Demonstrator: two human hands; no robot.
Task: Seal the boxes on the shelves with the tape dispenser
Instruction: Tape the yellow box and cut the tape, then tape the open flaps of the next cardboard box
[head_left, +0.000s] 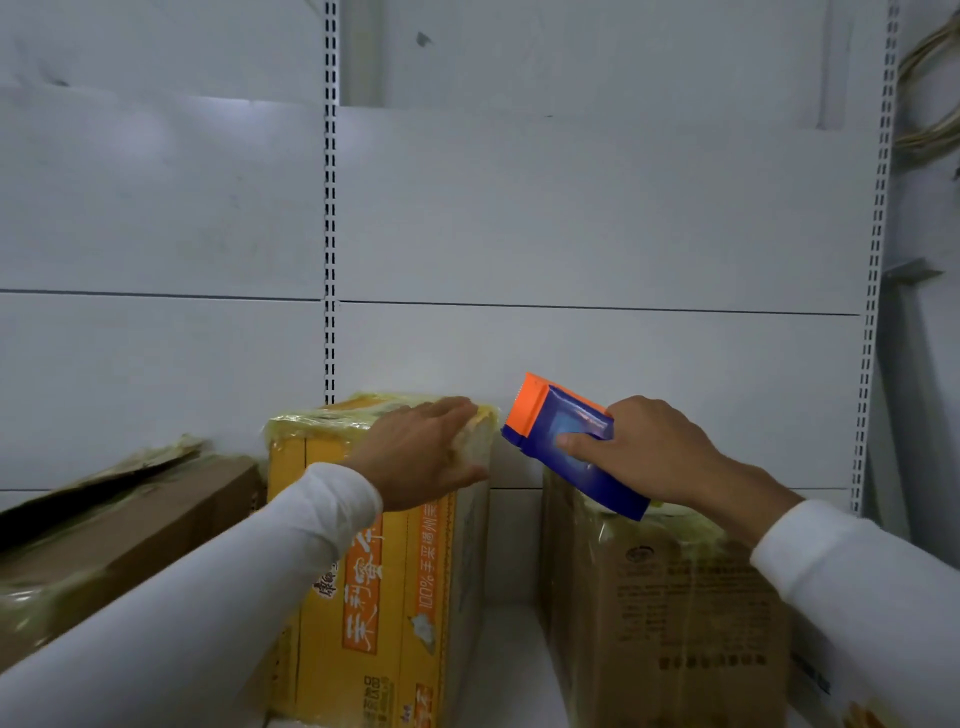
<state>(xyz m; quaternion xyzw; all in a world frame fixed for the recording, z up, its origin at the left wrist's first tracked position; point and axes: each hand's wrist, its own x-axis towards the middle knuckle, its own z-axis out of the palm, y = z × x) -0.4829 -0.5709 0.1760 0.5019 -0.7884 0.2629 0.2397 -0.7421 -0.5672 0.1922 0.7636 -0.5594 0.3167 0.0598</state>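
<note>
Left hand (426, 449) on yellow box (384, 571), label "100%".

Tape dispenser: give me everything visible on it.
The tape dispenser is a blue, glossy plastic-looking body with an orange end pointing up and left, toward the yellow box. It is tilted, its lower end over the top of the brown box; contact there is unclear. The right hand grips it from the right, thumb across its face. No tape roll or strip is discernible.

Head view, close, facing shelf wall (571, 208).
</note>
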